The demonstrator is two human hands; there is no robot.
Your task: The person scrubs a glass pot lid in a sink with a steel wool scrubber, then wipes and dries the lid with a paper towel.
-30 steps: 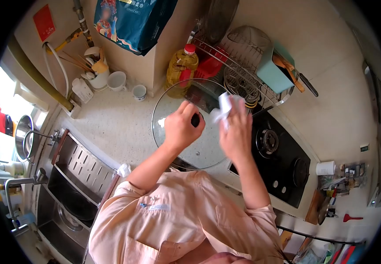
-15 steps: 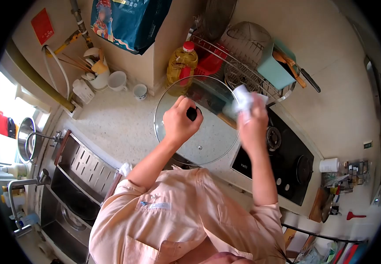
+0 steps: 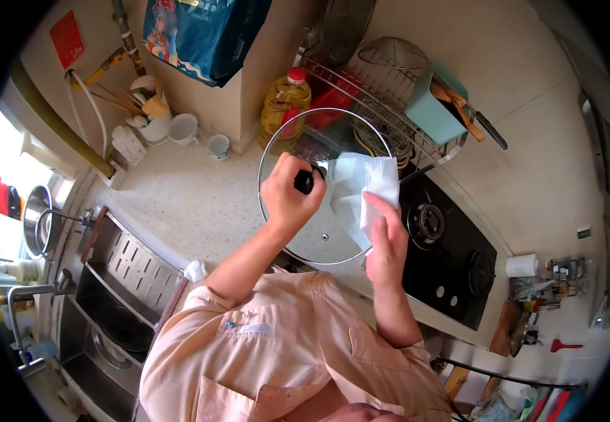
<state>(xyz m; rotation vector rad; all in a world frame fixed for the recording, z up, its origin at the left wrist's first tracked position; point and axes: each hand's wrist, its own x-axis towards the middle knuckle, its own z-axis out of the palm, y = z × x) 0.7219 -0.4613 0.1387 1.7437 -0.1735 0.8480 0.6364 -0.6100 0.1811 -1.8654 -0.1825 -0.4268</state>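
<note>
My left hand (image 3: 288,195) is closed round the black knob (image 3: 305,181) of a round glass lid (image 3: 298,239) with a metal rim. The lid is held up in front of my chest, over the counter edge. At its right rim, my right hand (image 3: 388,247) grips a white paper towel (image 3: 382,176). Part of the towel spreads across the lid's right half, and its brighter part overlaps the rim. My right index finger lies stretched along the towel's lower part.
A black gas stove (image 3: 428,239) lies right of the lid. Behind it stand an oil bottle (image 3: 284,109) and a wire rack (image 3: 389,105) with a turquoise utensil holder (image 3: 428,116). Cups (image 3: 218,147) sit on the counter (image 3: 171,193); a metal sink (image 3: 136,271) is at left.
The right hand has moved down and slightly left, bringing the towel onto the lid's right side, where it spreads out. The lid has shifted slightly to the right, still held by its knob.
</note>
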